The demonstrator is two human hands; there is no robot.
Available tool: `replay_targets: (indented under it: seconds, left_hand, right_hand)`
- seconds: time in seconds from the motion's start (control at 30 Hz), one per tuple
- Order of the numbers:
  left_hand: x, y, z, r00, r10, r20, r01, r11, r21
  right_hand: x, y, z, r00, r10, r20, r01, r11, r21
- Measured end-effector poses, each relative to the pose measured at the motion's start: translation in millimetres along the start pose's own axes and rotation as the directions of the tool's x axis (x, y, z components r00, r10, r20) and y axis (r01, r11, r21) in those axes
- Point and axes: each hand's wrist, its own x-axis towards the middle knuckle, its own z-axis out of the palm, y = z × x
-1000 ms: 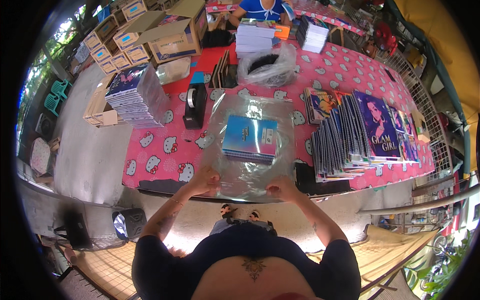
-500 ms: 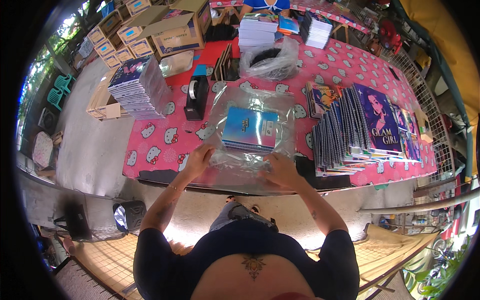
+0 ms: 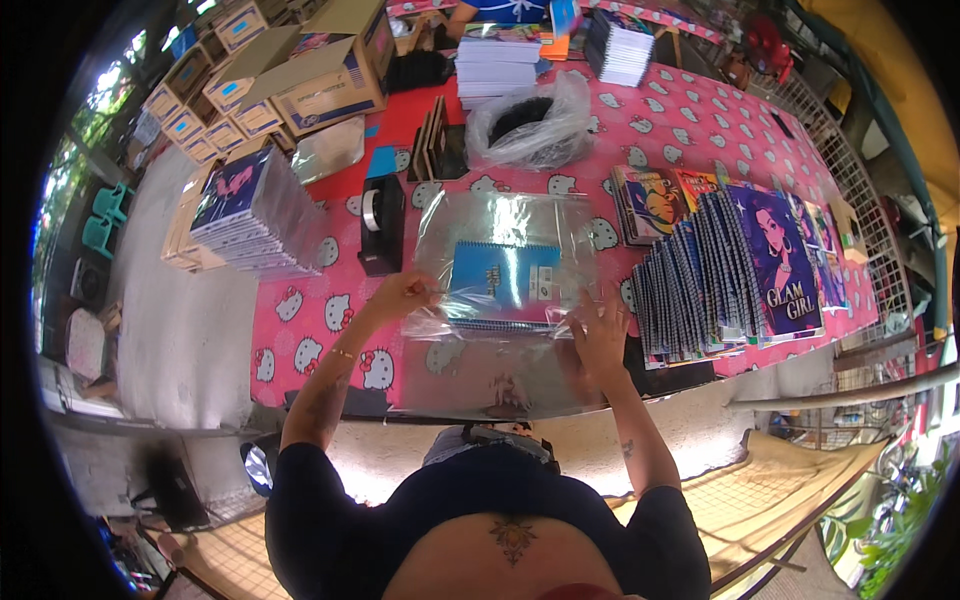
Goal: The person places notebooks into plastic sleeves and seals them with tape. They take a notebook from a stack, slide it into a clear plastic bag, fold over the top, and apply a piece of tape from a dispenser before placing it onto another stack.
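Note:
In the middle of the table lies a small stack of blue spiral notebooks [image 3: 520, 272], with a clear plastic sheet [image 3: 440, 222] under it and folded over its near part. My left hand [image 3: 403, 294] pinches the plastic at the stack's left side. On the right side, my right hand [image 3: 602, 332] rests on the film with its fingers stretched out, next to the stack's lower right corner. A black tape dispenser [image 3: 383, 235] stands just beyond my left hand. Glare on the film hides part of the top cover.
Fanned spiral notebooks [image 3: 695, 285] lie close to my right hand. Wrapped notebooks [image 3: 255, 220] are piled at the left edge. Farther back are a plastic bag [image 3: 570, 125] around something black, white notebook stacks [image 3: 497, 70], cardboard boxes [image 3: 330, 90] and another person [image 3: 510, 10].
Both hands have moved away from the table's front edge, up along the stack's sides. The plastic's near part now lies over the notebooks. The view has shifted too.

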Motion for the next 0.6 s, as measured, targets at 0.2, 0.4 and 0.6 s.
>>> replay_targets:
  seconds: [0.2, 0.4, 0.6]
  left_hand:
    - [30.7, -2.8, -7.2, 0.962, -0.178, -0.207, 0.166, 0.983, -0.071]
    - [92.9, 20.9, 14.0, 0.842, 0.294, -0.453, -0.128, 0.924, 0.361]
    - [219.1, -26.9, 67.3, 0.915, 0.402, -0.039, -0.295, 0.731, 0.616]
  right_hand:
    - [-15.0, -83.9, 34.7, 0.969, -0.22, 0.112, 0.232, 0.966, -0.111]
    - [-3.6, -97.7, 62.8, 0.949, -0.254, 0.186, 0.264, 0.964, -0.031]
    - [-2.0, -106.5, 51.6, 0.924, -0.216, 0.317, 0.246, 0.968, -0.055]
